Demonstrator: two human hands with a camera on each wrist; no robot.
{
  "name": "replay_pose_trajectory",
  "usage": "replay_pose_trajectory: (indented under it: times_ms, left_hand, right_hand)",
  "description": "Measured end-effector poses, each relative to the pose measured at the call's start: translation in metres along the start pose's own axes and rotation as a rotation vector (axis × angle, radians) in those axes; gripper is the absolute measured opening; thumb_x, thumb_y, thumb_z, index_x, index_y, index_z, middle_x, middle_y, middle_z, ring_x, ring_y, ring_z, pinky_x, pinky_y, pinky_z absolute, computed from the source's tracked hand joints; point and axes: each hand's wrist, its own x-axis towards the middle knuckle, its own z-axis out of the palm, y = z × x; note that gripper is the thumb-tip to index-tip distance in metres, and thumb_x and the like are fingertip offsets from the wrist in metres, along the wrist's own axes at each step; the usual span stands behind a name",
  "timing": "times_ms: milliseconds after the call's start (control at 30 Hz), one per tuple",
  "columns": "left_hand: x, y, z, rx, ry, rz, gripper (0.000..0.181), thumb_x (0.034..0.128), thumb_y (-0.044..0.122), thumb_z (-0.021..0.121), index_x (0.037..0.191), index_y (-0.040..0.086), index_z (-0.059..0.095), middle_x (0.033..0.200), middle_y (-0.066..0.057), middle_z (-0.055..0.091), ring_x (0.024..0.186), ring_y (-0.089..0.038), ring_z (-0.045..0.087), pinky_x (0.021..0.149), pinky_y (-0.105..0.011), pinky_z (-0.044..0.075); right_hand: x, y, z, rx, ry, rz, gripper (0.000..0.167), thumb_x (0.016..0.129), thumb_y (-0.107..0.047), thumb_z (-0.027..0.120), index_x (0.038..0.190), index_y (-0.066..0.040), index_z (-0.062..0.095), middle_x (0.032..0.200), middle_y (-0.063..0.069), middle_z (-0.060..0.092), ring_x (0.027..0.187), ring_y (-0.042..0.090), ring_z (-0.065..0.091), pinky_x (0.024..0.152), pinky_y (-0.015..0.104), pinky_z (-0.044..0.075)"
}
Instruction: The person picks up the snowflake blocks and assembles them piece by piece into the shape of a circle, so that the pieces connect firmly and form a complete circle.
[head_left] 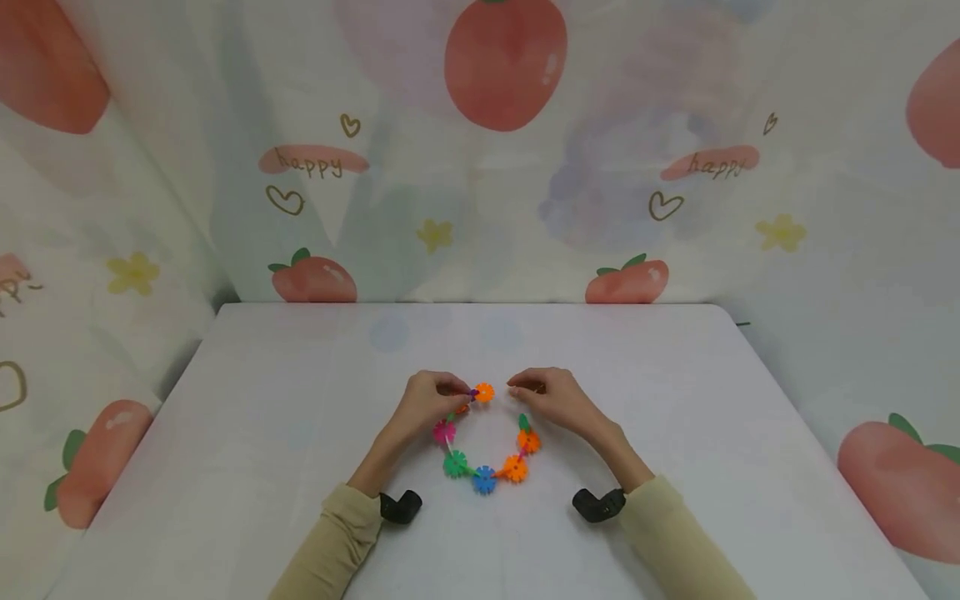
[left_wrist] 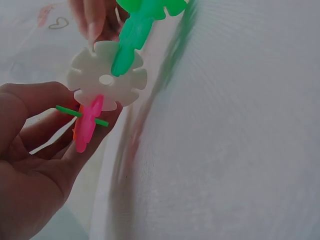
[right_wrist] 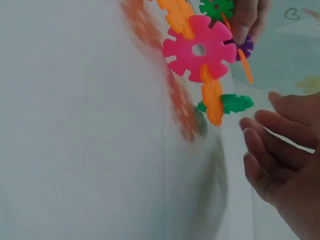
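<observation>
A curved chain of interlocking plastic snowflake discs hangs between the hands, with a gap at its far right. My left hand point(head_left: 426, 402) holds its far left end, pinching a purple disc point(right_wrist: 246, 48) with an orange disc point(head_left: 484, 392) attached. In the left wrist view a white disc point(left_wrist: 90, 75) and a pink disc point(left_wrist: 86, 127) sit beside the left fingers. A green disc point(right_wrist: 237, 103) slotted into an orange disc point(head_left: 528, 442) forms the other end. Close to that green end, my right hand point(head_left: 557, 398) has loosely bent fingers and holds nothing visible.
The chain's near side, with a blue disc point(head_left: 484, 481) and a green disc point(head_left: 454, 464), faces the person over the white table point(head_left: 300, 358). Patterned cloth point(head_left: 480, 192) rises behind the table. Black wrist cameras point(head_left: 401, 507) sit at both cuffs.
</observation>
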Motion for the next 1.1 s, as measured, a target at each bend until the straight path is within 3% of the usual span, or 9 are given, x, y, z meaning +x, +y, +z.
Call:
replay_pose_trajectory:
  times_ms: [167,367,467,667,900,1100]
  left_hand:
    - [0.001,0.000,-0.001,0.009,0.005,-0.018,0.013,0.0910,0.013,0.078,0.101,0.006,0.082,0.099,-0.006,0.079,0.094,-0.019,0.070,0.087,-0.035,0.059]
    - [0.000,0.002,-0.001,0.037,0.036,-0.027,0.011,0.0900,0.015,0.079,0.094,0.005,0.083,0.092,-0.005,0.078,0.090,-0.019,0.068,0.082,-0.033,0.059]
    - [0.000,0.001,0.001,0.036,0.036,-0.032,0.010,0.0896,0.015,0.080,0.092,0.006,0.083,0.090,-0.004,0.078,0.086,-0.017,0.066,0.078,-0.030,0.058]
    - [-0.001,0.003,0.002,0.024,0.031,-0.056,0.009,0.0898,0.015,0.080,0.091,0.007,0.083,0.088,-0.002,0.077,0.085,-0.016,0.065,0.074,-0.026,0.057]
    - [-0.001,0.004,0.000,0.000,0.026,-0.066,0.009,0.0900,0.016,0.080,0.093,0.008,0.083,0.090,-0.002,0.078,0.088,-0.017,0.066,0.078,-0.029,0.058]
    - [-0.001,0.005,-0.001,-0.002,0.023,-0.056,0.011,0.0905,0.016,0.079,0.095,0.007,0.083,0.093,-0.004,0.079,0.091,-0.018,0.068,0.082,-0.032,0.059]
  right_hand:
    - [-0.022,0.006,-0.010,-0.072,-0.051,0.023,0.021,0.096,-0.025,0.073,0.106,-0.007,0.079,0.096,0.000,0.076,0.084,0.012,0.062,0.079,0.030,0.054]
    - [-0.034,0.011,-0.005,-0.041,-0.129,-0.046,0.027,0.093,-0.024,0.077,0.107,-0.001,0.077,0.097,0.003,0.076,0.083,0.010,0.062,0.075,0.024,0.054]
    - [-0.035,0.012,-0.001,-0.044,-0.102,-0.090,0.023,0.093,-0.019,0.076,0.107,-0.001,0.077,0.095,0.003,0.075,0.080,0.009,0.061,0.073,0.023,0.053]
    - [-0.032,0.003,0.003,-0.073,-0.033,-0.120,0.019,0.097,-0.012,0.070,0.110,-0.003,0.078,0.101,0.006,0.077,0.086,0.014,0.065,0.081,0.029,0.057]
    - [-0.017,-0.002,0.006,-0.063,0.014,-0.175,0.019,0.098,-0.007,0.067,0.112,-0.003,0.078,0.105,0.006,0.078,0.089,0.017,0.067,0.080,0.025,0.057]
    - [-0.008,-0.003,0.007,-0.077,0.041,-0.236,0.017,0.097,-0.003,0.066,0.110,-0.001,0.078,0.102,0.008,0.078,0.087,0.019,0.069,0.081,0.030,0.060]
